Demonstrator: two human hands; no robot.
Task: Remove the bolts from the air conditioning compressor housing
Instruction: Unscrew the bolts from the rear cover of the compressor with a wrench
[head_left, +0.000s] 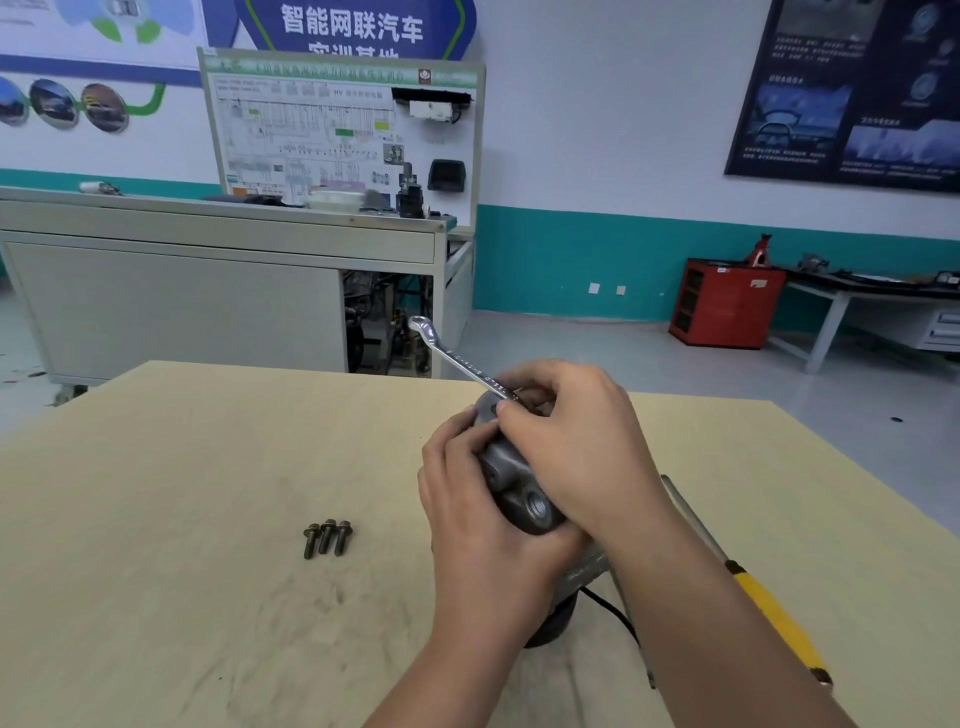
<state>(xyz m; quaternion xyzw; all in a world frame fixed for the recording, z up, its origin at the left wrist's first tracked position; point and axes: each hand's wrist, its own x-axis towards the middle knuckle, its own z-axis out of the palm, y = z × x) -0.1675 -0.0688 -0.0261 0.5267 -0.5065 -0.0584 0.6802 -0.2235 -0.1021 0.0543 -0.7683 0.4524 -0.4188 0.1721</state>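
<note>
Compressor housing (511, 475) sat in your left hand (467, 512), its fingers (449, 447) curled round it. Your right hand (576, 452) pinched the wrench (447, 356) shaft; three bolts (327, 538) lay left of your fingers.

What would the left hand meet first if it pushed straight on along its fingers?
The compressor housing: the left hand grips it now. Past it, probably the right hand on the wrench; depth is unclear.

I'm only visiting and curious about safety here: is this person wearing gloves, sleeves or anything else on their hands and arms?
No gloves: the left hand and right hand are both bare, with no rings visible. The left forearm and right forearm are uncovered too, down to the picture's lower edge; no sleeve, watch or wristband shows.
</note>
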